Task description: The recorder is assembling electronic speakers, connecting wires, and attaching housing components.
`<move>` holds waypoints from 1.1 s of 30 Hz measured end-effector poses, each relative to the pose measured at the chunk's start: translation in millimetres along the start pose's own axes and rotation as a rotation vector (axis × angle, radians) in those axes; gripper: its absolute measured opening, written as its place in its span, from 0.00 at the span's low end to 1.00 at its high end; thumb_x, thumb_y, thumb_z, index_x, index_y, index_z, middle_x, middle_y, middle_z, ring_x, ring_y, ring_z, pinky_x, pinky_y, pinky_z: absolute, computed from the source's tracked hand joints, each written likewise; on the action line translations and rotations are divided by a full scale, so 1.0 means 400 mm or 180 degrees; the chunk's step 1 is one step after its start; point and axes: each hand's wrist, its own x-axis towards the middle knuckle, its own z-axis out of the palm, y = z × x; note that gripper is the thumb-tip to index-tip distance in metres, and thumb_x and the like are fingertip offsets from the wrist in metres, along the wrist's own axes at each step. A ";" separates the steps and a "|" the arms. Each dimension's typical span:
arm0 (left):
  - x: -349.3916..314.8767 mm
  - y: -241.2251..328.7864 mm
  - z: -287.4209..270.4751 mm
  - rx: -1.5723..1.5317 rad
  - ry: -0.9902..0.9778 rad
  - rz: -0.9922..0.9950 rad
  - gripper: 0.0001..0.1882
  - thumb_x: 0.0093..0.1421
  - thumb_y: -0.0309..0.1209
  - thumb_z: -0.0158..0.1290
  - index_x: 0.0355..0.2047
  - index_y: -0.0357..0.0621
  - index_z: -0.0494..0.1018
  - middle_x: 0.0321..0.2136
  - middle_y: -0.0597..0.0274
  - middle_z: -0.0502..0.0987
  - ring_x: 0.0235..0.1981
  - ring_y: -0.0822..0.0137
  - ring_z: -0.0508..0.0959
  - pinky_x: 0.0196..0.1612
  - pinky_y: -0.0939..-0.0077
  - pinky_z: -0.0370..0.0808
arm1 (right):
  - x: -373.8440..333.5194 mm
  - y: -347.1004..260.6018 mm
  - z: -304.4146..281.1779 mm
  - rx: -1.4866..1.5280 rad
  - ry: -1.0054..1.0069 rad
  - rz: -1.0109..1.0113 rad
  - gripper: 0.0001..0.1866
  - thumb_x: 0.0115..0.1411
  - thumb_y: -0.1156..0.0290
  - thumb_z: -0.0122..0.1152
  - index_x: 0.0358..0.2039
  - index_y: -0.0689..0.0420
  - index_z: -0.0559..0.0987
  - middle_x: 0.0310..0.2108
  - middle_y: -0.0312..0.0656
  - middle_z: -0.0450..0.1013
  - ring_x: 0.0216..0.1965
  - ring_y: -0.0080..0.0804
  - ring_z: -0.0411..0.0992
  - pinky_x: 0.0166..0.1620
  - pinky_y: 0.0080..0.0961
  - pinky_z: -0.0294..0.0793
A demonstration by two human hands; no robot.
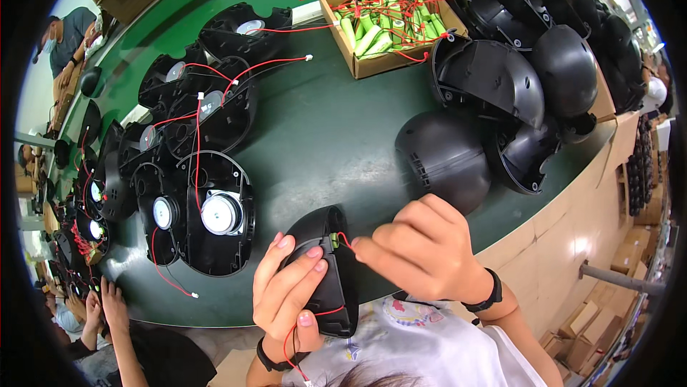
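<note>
My left hand (290, 288) is closed around a black plastic shell half (339, 272), holding it on edge near the table's front. A bit of green (334, 239), like the end of a battery, shows inside the shell's upper part. From it a short red wire (344, 239) runs to the curled fingers of my right hand (424, 247), which pinch it. Another red wire (289, 344) comes out low on the shell and hangs past my left wrist to a white plug. The rest of the shell's inside is turned away from view.
A cardboard box (390, 65) of green batteries with red leads stands at the back. Rounded black shells (445, 158) are piled on the right. Shells with round speakers (222, 214) and plugged wires lie on the left. Other people's hands (113, 305) are at the lower left.
</note>
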 end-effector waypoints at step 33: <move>0.003 0.007 0.003 -0.0094 -0.0326 0.0010 0.28 0.66 0.39 0.32 0.38 0.34 0.81 0.42 0.58 0.79 0.54 0.50 0.69 0.58 0.47 0.66 | -0.014 -0.008 0.072 0.2794 0.0027 0.1560 0.23 0.53 0.80 0.58 0.53 0.63 0.73 0.52 0.50 0.71 0.54 0.49 0.68 0.58 0.37 0.64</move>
